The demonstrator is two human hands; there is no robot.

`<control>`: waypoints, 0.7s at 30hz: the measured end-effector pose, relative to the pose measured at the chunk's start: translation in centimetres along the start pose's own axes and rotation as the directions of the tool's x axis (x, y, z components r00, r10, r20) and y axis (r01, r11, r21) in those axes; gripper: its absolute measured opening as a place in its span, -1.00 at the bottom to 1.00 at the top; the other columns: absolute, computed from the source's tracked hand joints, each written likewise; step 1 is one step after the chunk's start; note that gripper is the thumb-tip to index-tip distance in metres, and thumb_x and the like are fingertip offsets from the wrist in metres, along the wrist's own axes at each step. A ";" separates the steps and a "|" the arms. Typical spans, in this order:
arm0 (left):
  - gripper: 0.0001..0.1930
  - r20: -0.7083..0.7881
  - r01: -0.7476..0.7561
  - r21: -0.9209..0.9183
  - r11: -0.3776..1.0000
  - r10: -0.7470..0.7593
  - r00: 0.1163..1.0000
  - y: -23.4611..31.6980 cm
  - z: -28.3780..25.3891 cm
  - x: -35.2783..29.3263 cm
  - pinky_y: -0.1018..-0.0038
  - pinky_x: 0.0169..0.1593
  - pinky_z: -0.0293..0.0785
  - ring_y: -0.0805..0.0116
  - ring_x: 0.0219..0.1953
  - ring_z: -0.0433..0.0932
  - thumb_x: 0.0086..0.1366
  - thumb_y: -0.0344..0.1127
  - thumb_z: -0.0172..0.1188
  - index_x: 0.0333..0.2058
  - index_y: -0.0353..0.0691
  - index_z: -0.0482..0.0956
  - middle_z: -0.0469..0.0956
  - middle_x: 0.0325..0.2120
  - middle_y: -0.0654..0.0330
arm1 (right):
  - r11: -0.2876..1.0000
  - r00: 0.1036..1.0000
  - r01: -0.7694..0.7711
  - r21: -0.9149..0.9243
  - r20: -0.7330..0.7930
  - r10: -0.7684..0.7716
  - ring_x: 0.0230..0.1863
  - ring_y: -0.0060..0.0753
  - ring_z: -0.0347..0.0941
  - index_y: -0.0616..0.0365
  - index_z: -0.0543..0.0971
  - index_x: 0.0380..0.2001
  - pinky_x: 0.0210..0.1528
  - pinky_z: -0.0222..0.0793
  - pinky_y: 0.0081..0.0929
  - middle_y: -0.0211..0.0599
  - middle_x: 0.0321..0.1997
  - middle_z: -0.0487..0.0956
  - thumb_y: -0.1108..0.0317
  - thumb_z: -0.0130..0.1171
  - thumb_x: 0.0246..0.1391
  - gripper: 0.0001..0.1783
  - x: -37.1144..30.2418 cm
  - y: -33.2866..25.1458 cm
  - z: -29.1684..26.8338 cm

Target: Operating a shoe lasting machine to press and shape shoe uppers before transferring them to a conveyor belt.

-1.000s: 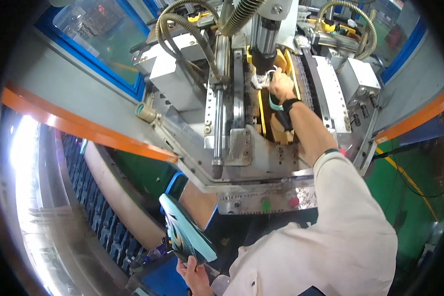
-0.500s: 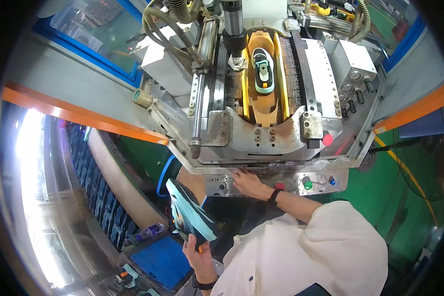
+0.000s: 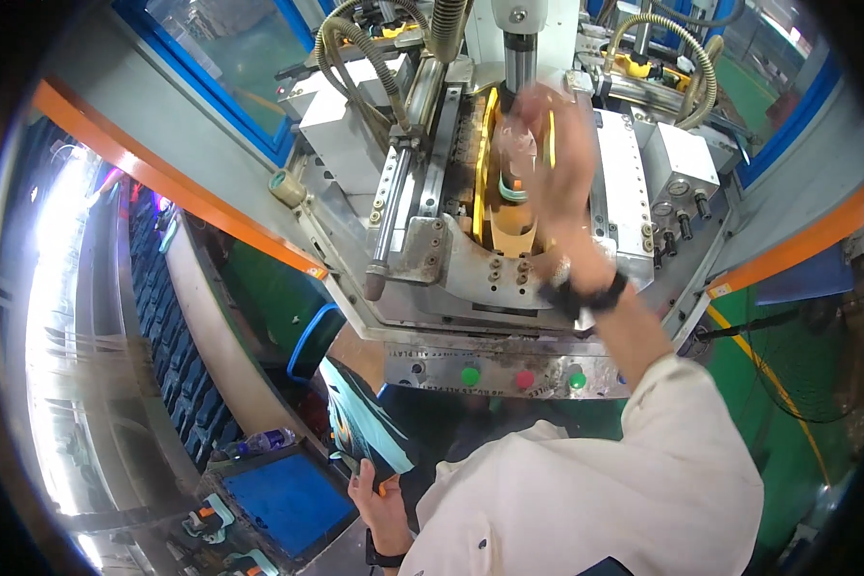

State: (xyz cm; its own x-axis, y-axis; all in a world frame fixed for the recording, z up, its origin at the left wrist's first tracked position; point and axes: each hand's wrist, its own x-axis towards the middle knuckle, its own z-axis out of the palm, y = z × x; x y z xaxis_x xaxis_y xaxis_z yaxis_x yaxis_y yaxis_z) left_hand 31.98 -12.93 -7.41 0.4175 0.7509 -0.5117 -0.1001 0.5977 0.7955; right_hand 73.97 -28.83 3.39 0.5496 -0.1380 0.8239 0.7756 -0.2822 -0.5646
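My left hand [image 3: 382, 509] is closed round the end of a light-blue and black shoe [image 3: 363, 422], holding it tilted in front of the machine's lower left. My right hand [image 3: 562, 158] reaches over the machine bed, smeared by motion, so its fingers do not read clearly. It is beside the dark round press ram [image 3: 520, 67] and hides much of what lies beneath. Below the ram, a second shoe [image 3: 514, 195] shows only its teal end, sitting between yellow-edged side pads [image 3: 485, 173].
A control panel with green and red buttons [image 3: 525, 380] runs along the machine's front. A blue-topped stand [image 3: 288, 504] with a bottle [image 3: 266, 442] is at lower left, shoe pieces [image 3: 209, 518] beside it. Orange-edged frame bars [image 3: 163, 173] flank the machine.
My right hand has gone from the front panel up and forward over the bed. The ram now stands over the bedded shoe instead of left of it. My left hand keeps its shoe.
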 end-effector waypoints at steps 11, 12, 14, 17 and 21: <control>-0.82 0.004 -0.033 -0.064 0.997 0.034 0.999 -2.6 2.2 -0.7 0.41 -0.25 0.56 0.30 -0.26 0.64 0.27 -0.34 0.25 -0.20 -0.26 0.53 0.63 -0.27 0.18 | 0.923 0.994 -0.088 0.376 0.093 0.057 -0.31 -0.44 0.50 0.27 0.57 -0.15 -0.33 0.43 -0.45 -0.31 -0.32 0.61 0.38 0.37 -0.18 -0.56 17.6 7.0 4.2; -0.84 -0.037 -0.034 -0.080 0.996 0.031 0.999 -2.7 2.1 -0.9 0.39 -0.22 0.57 0.29 -0.24 0.63 0.27 -0.35 0.25 -0.21 -0.25 0.54 0.63 -0.26 0.18 | 0.940 0.997 -0.072 0.334 0.049 0.058 -0.31 -0.45 0.50 0.26 0.56 -0.14 -0.33 0.43 -0.44 -0.31 -0.32 0.61 0.39 0.38 -0.18 -0.55 17.7 7.7 5.1; -0.84 -0.046 -0.061 -0.087 0.994 0.057 0.997 -2.4 1.1 -1.8 0.38 -0.20 0.57 0.29 -0.23 0.63 0.28 -0.35 0.23 -0.20 -0.25 0.54 0.63 -0.26 0.17 | 0.913 0.997 -0.079 0.401 0.046 0.066 -0.31 -0.48 0.50 0.23 0.57 -0.18 -0.32 0.44 -0.41 -0.30 -0.32 0.61 0.39 0.41 -0.18 -0.58 17.0 8.7 7.1; -0.86 -0.023 -0.014 -0.106 0.994 0.012 1.000 -3.1 -1.4 -3.4 0.37 -0.21 0.57 0.35 -0.27 0.62 0.29 -0.35 0.21 -0.19 -0.21 0.54 0.62 -0.29 0.23 | 0.925 0.905 -0.377 0.058 0.235 0.354 -0.28 -0.48 0.53 0.23 0.61 -0.26 -0.28 0.45 -0.43 -0.29 -0.34 0.63 0.22 0.35 -0.01 -0.68 20.3 17.2 6.0; -0.77 -0.064 0.030 -0.142 0.989 -0.039 0.997 -5.3 -6.4 -4.8 0.38 -0.11 0.55 0.37 -0.22 0.60 0.26 -0.36 0.26 -0.13 -0.26 0.56 0.59 -0.26 0.26 | 0.884 0.807 -0.456 0.103 0.467 0.362 -0.06 -0.31 0.47 0.22 0.48 -0.15 -0.06 0.35 -0.35 -0.10 -0.15 0.52 0.08 0.24 0.15 -0.58 9.4 -22.6 14.5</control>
State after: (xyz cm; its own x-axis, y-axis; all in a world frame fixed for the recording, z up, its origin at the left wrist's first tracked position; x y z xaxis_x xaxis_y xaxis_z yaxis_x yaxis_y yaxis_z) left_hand 24.75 -17.94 -11.21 0.3625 0.7432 -0.5624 -0.2148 0.6538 0.7256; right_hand 66.12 -10.03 23.20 0.8690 0.2298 0.4382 0.4670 -0.0885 -0.8798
